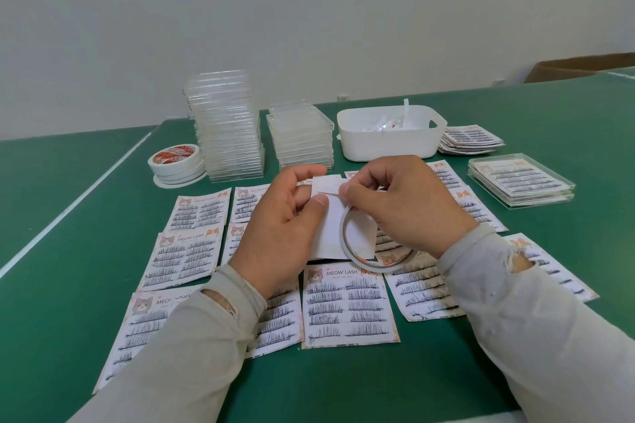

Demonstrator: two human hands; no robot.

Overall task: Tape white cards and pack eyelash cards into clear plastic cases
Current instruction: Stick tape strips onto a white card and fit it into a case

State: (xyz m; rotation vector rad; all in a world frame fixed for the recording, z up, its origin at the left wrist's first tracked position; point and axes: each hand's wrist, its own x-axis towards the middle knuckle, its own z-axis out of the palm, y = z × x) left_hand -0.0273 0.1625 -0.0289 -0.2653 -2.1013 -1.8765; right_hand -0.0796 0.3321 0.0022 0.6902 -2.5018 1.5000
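Note:
My left hand (285,220) holds a white card (331,232) upright above the table, thumb pressed on its face. My right hand (402,203) pinches a thin strip of tape against the card's upper part, and a thin tape roll (374,263) hangs around that hand, partly in front of the card. Several eyelash cards (347,306) printed "MEOW LASH" lie in rows on the green table (68,285) beneath both hands. Two stacks of clear plastic cases (228,127) (300,137) stand behind them.
A stack of tape rolls (175,161) sits at the left of the case stacks. A white bin (388,141) with paper scraps stands at the back right. Beside it lie a pile of eyelash cards (470,139) and several packed cases (520,180).

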